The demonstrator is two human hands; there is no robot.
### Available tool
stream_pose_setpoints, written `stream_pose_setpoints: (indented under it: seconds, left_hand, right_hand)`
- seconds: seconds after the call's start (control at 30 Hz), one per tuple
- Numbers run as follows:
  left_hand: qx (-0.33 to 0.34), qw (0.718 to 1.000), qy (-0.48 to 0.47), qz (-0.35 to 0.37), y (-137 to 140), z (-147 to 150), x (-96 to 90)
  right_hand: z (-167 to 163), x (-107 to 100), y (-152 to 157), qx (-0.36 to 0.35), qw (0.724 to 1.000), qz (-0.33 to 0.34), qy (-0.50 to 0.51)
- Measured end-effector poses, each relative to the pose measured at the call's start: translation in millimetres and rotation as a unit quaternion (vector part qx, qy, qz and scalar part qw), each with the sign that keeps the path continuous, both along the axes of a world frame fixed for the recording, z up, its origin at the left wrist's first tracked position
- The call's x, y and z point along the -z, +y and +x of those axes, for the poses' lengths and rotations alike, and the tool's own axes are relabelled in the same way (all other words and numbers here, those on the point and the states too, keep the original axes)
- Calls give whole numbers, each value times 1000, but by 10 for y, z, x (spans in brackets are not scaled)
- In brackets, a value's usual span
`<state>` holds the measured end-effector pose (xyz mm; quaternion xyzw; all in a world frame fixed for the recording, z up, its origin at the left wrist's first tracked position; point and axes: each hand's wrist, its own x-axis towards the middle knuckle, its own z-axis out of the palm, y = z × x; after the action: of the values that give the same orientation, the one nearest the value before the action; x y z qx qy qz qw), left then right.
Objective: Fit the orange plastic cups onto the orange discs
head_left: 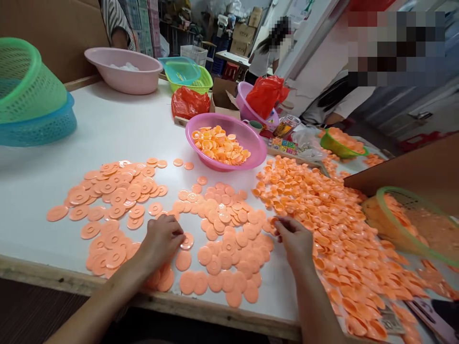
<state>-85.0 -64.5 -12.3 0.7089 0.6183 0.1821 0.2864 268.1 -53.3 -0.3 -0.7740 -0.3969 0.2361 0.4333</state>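
My left hand (163,239) is low over the table, its fingers curled and closed at the edge of a flat orange plastic disc (187,241). Whether that disc is lifted off the table I cannot tell. Between the thumb and fingers of my right hand (294,239) is a small orange plastic cup-shaped piece (274,223), mostly covered by the fingertips. Flat round discs (229,246) lie spread between my hands, with another heap of discs (118,186) beyond my left hand. To the right of my right hand spreads a large pile of small orange cups (344,239).
A pink basin (225,165) of orange pieces stands ahead. Farther off are a pale pink basin (143,81), a red plastic bag (190,102) and stacked baskets (36,129). An orange-filled basket (383,224) leans at right. Other people are in the background. The table's wooden edge (215,315) is near me.
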Motion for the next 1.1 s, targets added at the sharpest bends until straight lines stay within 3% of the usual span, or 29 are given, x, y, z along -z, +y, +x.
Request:
stream_pose_setpoints:
  seconds: [0.2, 0.37, 0.53, 0.63, 0.73, 0.83, 0.97, 1.1]
  left_hand:
    - [-8, 999, -23, 43, 62, -28, 33]
    - [26, 998, 19, 48, -5, -51, 161]
    - [58, 997, 4, 53, 17, -33, 184]
    - [51, 997, -63, -9, 81, -42, 70]
    - [-19, 985, -149, -81, 148, 18, -18]
    - [-86, 975, -180, -100, 171, 119, 27]
    - [-102, 970, -197, -101, 100, 181, 170]
    - [-101, 968, -215, -83, 16, 196, 175]
  right_hand:
    - [-1291, -133, -39, -265, 956, -51, 117]
    - [-1805, 13, 21, -327, 931, -114, 111]
    - [-1968, 72, 87, -359, 927, -105, -8]
    - [-1983, 39, 103, -375, 920, -91, -62]
    - [-1973, 24, 103, -383, 916, -95, -71]
    - [-1967, 37, 96, -389, 912, -104, -70]
    - [-1992, 72, 59, -386, 915, -83, -84]
    - [-2019, 133, -33, -375, 922, -92, -34]
